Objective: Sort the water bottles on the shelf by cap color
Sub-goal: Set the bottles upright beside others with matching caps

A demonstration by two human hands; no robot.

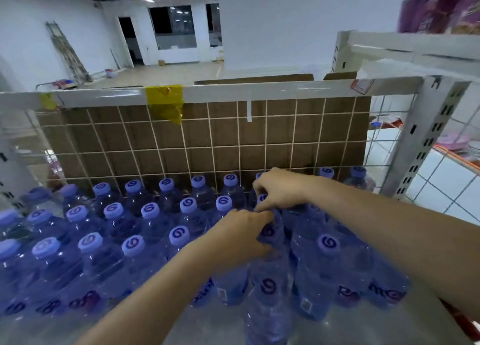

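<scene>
A: Far left first. What's on the shelf (363,326)?

B: Rows of water bottles (109,251), blue-tinted plastic, standing upright and packed close. Every cap that shows is light purple with a dark swirl mark. Three rows or so run back to the wire grid panel (181,142), with brown cardboard (223,136) behind the grid.

A: Anything on the top rail?

B: A strip of yellow tape (165,100) wrapped over the white rail (104,96), left of middle.

A: Now the hands, moving toward centre.

B: Left hand (241,235) reaches in from the lower left, fingers curled round the neck and shoulder of a front bottle (270,279), which sits ahead of its neighbours at the shelf edge. Its cap is partly hidden by the fingers.

A: And the other?

B: Right hand (279,188) comes from the right, just behind and above the left one, fingertips bent down and pinching at the cap (261,197) of a bottle in the next row. The two hands nearly touch.

A: Farther right?

B: More bottles, same caps, then a white slotted upright (426,136). Purple packages (436,9), blurred, sit on the shelf above.
</scene>
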